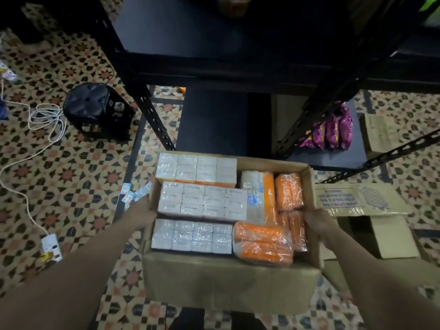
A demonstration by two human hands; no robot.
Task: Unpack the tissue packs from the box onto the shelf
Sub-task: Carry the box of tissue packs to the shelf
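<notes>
Patterned floor tiles point(71, 177) in orange, cream and dark green run under a black metal shelf point(214, 39) whose dark boards fill the upper part of the view. Just in front of the shelf's lower board an open cardboard box point(226, 282) is held between two bare arms. The left hand point(142, 214) presses flat against the box's left wall, and the right hand point(319, 222) grips the right wall, fingers curled over its rim. Inside, white tissue packs point(202, 201) in clear wrap lie in three bundles along the left side, and orange-wrapped packs point(264, 246) fill the right side. A black plastic stool point(95, 108) stands on the floor left of the shelf, with a white cable point(45, 120) looped beside it. More cardboard boxes point(381, 234) lie to the right.
</notes>
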